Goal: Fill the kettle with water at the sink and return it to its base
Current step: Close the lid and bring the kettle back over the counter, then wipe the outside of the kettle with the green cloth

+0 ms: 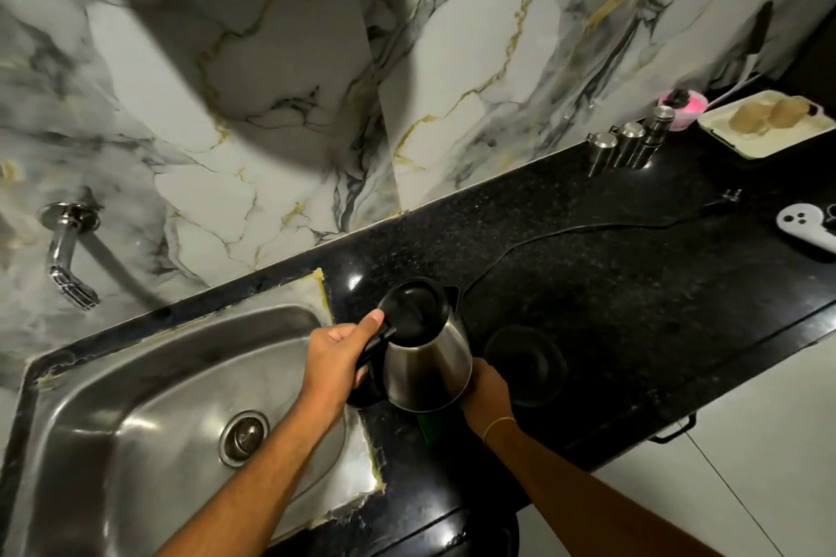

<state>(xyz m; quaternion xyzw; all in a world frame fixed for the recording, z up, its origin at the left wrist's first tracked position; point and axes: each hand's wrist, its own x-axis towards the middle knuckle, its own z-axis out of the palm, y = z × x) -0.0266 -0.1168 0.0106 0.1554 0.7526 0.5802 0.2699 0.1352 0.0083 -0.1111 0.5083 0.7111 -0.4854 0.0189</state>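
Note:
A steel kettle with a black lid and handle is held above the black counter, between the sink and its base. My left hand grips the black handle, thumb resting on the lid's edge. My right hand is pressed against the kettle's lower right side, partly hidden behind the body. The round black base lies on the counter just right of the kettle, with a cord running back to the right. The steel sink is at the lower left. A chrome tap juts from the wall above it.
The black granite counter runs to the right. At its back stand three steel shakers, a pink cup and a cream tray with food. A white object lies at the far right edge. A marble wall rises behind.

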